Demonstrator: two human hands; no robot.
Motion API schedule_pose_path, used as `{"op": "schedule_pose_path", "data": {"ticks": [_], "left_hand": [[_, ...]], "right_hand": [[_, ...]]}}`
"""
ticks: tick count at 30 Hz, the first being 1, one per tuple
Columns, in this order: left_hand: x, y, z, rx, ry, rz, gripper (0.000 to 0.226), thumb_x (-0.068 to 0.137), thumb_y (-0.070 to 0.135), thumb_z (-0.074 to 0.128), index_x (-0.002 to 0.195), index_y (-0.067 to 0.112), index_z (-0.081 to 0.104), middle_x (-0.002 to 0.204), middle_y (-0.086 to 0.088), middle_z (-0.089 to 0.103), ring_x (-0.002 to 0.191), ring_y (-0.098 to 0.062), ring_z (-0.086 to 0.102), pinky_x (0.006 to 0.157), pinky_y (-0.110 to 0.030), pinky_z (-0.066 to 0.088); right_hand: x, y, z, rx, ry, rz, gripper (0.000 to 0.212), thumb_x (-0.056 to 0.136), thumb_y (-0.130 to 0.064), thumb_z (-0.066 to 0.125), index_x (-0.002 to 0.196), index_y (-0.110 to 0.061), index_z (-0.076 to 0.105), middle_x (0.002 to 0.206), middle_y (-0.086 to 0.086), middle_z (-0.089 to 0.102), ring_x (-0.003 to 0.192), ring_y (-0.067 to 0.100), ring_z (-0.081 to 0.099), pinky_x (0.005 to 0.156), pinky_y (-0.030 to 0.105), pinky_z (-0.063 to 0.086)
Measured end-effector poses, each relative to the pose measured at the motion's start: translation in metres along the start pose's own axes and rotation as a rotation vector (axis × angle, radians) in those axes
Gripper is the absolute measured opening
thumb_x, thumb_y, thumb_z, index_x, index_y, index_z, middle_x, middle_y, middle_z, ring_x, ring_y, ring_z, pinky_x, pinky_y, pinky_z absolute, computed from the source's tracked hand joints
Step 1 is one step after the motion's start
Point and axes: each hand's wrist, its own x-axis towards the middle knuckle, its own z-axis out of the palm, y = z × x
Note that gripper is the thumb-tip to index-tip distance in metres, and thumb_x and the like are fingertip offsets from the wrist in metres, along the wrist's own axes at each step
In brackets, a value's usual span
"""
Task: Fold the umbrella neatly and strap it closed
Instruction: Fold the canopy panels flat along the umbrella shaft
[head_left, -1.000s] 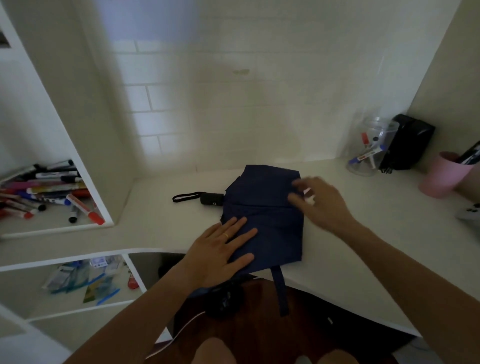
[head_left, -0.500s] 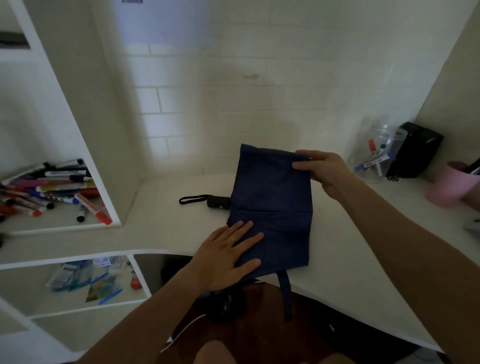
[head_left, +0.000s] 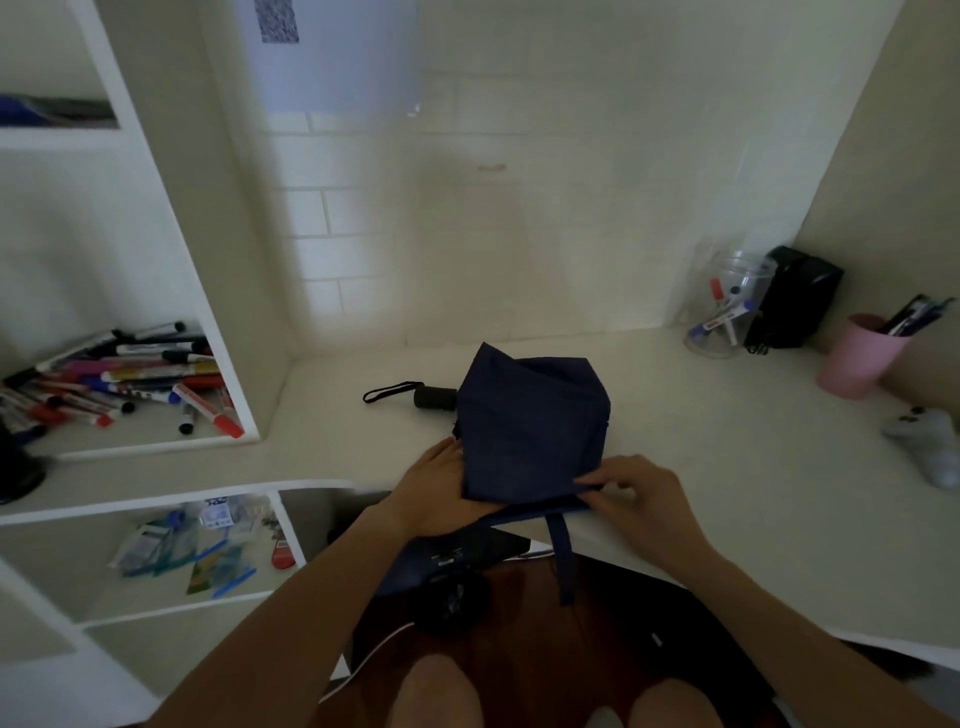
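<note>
So the right hand just flipped the far flap of the navy umbrella down toward the desk's near edge and now pinches it, left hand gripping the side, strap still dangling, so strapping's next I guess.

A single head-worn wide-angle camera looks forward and down from close above the desk, facing the tiled wall; shelves curve in at left, the wearer's knees at the bottom edge.
</note>
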Motion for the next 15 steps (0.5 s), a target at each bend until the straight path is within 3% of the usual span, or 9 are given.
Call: {"op": "schedule_pose_path", "data": {"ticks": [2,4,6,8,11,13,15], "left_hand": [[-0.002,-0.001,-0.001,-0.106,0.076,0.04,0.076,0.081,0.062,0.065,0.142,0.021,0.05,0.142,-0.004,0.054,0.127,-0.023,0.049,0.111,-0.037,0.038],[-0.006,0.001,-0.003,-0.255,0.17,0.035,0.061,0.08,0.053,0.071,0.135,0.033,0.054,0.14,0.004,0.055,0.122,-0.017,0.051,0.104,-0.032,0.042],[-0.01,0.015,-0.008,-0.597,0.275,-0.08,0.031,0.085,0.048,0.066,0.114,0.04,0.062,0.123,0.009,0.064,0.111,-0.013,0.058,0.091,-0.019,0.047],[-0.006,0.025,-0.008,-0.797,0.417,-0.222,0.023,0.093,0.044,0.064,0.109,0.029,0.057,0.102,0.004,0.07,0.097,-0.016,0.067,0.077,-0.02,0.053],[0.002,0.03,-0.003,-0.673,0.425,-0.293,0.049,0.088,0.041,0.073,0.116,0.031,0.034,0.093,-0.003,0.073,0.082,-0.019,0.073,0.07,-0.037,0.062],[0.003,0.029,0.001,-0.557,0.384,-0.267,0.047,0.087,0.028,0.074,0.119,0.032,0.04,0.096,-0.003,0.073,0.086,-0.018,0.071,0.075,-0.038,0.061],[0.003,0.025,0.003,-0.435,0.367,-0.255,0.034,0.087,0.022,0.074,0.116,0.027,0.059,0.11,0.002,0.07,0.099,-0.015,0.066,0.084,-0.03,0.056]], "right_hand": [[-0.002,0.01,0.006,-0.082,-0.038,-0.061,0.02,0.073,-0.013,0.086,0.087,-0.026,0.08,0.093,-0.009,0.072,0.088,0.015,0.063,0.082,0.019,0.048],[-0.001,0.015,0.009,-0.147,-0.06,-0.084,0.021,0.073,-0.018,0.086,0.088,-0.03,0.079,0.096,-0.012,0.07,0.091,0.013,0.061,0.082,0.003,0.038],[0.0,0.019,0.01,-0.158,-0.048,-0.092,0.022,0.072,-0.018,0.086,0.088,-0.029,0.078,0.097,-0.01,0.07,0.091,0.011,0.059,0.082,-0.003,0.033],[0.0,0.019,0.009,-0.137,-0.036,-0.109,0.023,0.071,-0.017,0.087,0.088,-0.028,0.077,0.098,-0.011,0.066,0.092,0.009,0.055,0.083,-0.003,0.032],[0.001,0.017,0.006,-0.119,-0.036,-0.153,0.022,0.071,-0.015,0.086,0.088,-0.027,0.077,0.095,-0.015,0.058,0.089,0.005,0.049,0.081,-0.001,0.033],[0.003,0.015,0.004,-0.128,-0.05,-0.152,0.024,0.072,-0.016,0.085,0.089,-0.028,0.076,0.095,-0.017,0.056,0.089,0.004,0.048,0.08,0.0,0.033],[0.003,0.012,0.001,-0.096,-0.074,-0.095,0.026,0.073,-0.018,0.084,0.092,-0.032,0.074,0.097,-0.021,0.058,0.091,0.003,0.051,0.078,0.001,0.035]]}}
